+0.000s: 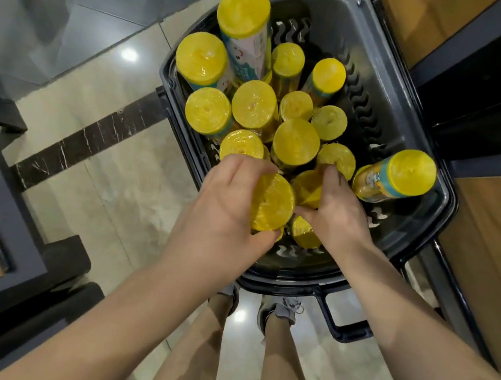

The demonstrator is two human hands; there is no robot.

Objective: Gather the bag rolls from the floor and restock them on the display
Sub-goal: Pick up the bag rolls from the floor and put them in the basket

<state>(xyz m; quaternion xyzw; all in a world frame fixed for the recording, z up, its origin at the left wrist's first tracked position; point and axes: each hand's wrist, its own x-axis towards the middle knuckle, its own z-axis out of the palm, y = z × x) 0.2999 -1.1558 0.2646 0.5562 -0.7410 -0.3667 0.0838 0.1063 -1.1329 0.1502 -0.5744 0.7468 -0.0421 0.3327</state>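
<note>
Yellow bag rolls (253,104) stand on end, packed in a dark plastic basket (405,91). At its near end the left grip (226,206) curls round one roll (272,204). The right grip (337,210) clasps the neighbouring roll (306,189).

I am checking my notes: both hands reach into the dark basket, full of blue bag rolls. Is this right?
Not quite. In the head view the bag rolls are yellow, not blue. The left hand and right hand do reach into the dark basket.

Yellow bag rolls (296,140) with teal-banded labels, dark grey basket (405,91), beige marble-veined floor (106,176), black stripe (95,135)
</note>
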